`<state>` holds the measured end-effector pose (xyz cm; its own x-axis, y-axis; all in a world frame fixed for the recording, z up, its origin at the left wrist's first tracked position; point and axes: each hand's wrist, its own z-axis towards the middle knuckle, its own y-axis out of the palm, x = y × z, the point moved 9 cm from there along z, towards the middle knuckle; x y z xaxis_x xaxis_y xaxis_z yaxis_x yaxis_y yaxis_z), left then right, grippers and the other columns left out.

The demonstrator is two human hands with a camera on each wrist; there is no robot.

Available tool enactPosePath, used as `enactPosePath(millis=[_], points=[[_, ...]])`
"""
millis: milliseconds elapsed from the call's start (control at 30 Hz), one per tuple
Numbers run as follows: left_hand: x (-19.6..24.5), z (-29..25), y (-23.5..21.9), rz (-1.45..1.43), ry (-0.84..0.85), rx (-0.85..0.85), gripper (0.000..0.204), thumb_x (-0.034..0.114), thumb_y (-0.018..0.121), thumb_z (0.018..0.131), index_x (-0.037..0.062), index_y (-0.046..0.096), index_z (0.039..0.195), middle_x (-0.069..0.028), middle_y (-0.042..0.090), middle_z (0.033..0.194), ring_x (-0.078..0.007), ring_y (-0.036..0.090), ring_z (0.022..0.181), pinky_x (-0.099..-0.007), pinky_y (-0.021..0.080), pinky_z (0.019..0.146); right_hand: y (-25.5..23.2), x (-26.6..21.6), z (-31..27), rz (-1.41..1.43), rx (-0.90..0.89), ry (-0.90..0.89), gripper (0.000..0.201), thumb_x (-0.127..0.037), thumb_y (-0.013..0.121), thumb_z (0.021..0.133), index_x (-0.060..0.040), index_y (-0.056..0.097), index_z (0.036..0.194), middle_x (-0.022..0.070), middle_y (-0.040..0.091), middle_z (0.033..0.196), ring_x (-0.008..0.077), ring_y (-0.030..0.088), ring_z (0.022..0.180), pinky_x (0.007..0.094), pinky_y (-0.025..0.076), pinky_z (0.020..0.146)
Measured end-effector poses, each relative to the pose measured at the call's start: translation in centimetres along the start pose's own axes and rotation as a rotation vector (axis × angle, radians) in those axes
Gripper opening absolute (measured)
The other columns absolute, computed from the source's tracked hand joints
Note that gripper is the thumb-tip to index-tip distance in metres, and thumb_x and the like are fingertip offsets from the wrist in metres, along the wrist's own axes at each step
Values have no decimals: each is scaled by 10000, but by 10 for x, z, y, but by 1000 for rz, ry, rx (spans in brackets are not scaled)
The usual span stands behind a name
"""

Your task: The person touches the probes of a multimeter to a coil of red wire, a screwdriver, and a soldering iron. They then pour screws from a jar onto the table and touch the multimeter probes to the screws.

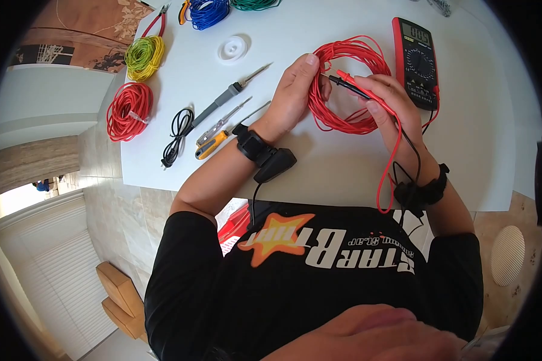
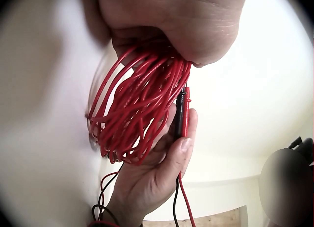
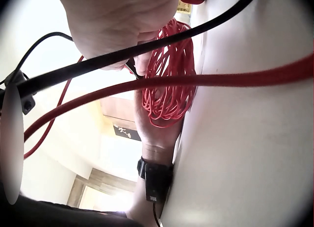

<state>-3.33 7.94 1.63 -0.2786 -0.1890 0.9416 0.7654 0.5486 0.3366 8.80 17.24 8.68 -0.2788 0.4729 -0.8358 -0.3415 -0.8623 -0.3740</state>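
The left hand (image 1: pixel 292 93) grips the left side of a loose, round coil of thin red plastic-coated wire (image 1: pixel 355 125), its thumb on top. The right hand (image 1: pixel 397 111) holds a slim red test probe (image 1: pixel 346 77) and a matching black test probe (image 1: pixel 343 83) together, points toward the left hand. Whether either metal tip touches bare wire cannot be told. The coil is above the near-middle of the white tabletop (image 1: pixel 476 150), between the hands.

To probe well, I would pinch the wire's bare ends apart with the left fingertips, lay one tip on each, and press lightly but steadily. The probes lie very close, so their metal must not meet, or the reading would mean little. Fingers are best behind the guards, and the leads slack.

To the right is a black-and-red digital multimeter (image 1: pixel 417 72), its screen within easy sight; a glance there should wait until contact is firm. To the left lie a grey-handled soldering iron (image 1: pixel 214 102) and a yellow-and-black-handled screwdriver (image 1: pixel 211 146), with a white plastic spool (image 1: pixel 232 49) farther off.
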Motion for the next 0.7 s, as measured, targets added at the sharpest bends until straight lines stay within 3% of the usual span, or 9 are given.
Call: enactPosePath(millis=[300,400,500,567,600,667,700], points=[[-1,0,-1,-1,2,-5,432,444,351,1038,54,536,1042,-68,543,659,-110,481,581,-234,379,513,-1,-7,2,-96,-1,-52,318,-41,505,953,-12,570,1262,120,563,1107,207,570,960,289,454,849],[-1,0,-2,-10,6,0,426,441,354,1038,56,537,1043,-71,547,661,-107,474,573,-234,381,514,-1,1,1,-2,1,15,315,-40,503,955,-10,572,1260,122,562,1105,204,563,970,288,452,847],[-1,0,-2,-17,8,1,433,456,354,1034,64,537,1030,-58,535,651,-109,465,563,-234,376,510,-2,-8,0,-80,-15,-50,305,-50,481,975,9,552,1265,130,564,1140,194,597,948,290,469,851],[-2,0,-11,-88,-4,54,437,468,352,1031,71,534,1022,-49,523,642,-112,458,557,-234,370,506,-17,9,-8,271,233,140,279,-82,467,996,25,539,1244,133,587,1130,188,637,912,300,492,868],[-4,0,-18,-159,-15,108,441,480,350,1027,78,531,1015,-41,511,632,-115,452,551,-233,363,503,-18,11,-7,270,232,139,279,-82,467,996,25,539,1244,133,587,1130,188,637,912,300,492,868],[-3,3,-24,-173,3,137,440,500,345,1022,96,517,1013,-31,494,626,-126,453,564,-250,367,514,-43,12,-12,171,483,71,257,-113,458,1010,26,537,1211,130,614,1088,186,660,883,307,516,864],[1,3,-28,-172,50,175,433,500,343,1022,100,509,1017,-31,495,630,-129,454,573,-261,374,524,-49,18,-14,192,516,97,231,-116,488,999,10,551,1182,118,631,1030,180,652,908,293,520,846]])
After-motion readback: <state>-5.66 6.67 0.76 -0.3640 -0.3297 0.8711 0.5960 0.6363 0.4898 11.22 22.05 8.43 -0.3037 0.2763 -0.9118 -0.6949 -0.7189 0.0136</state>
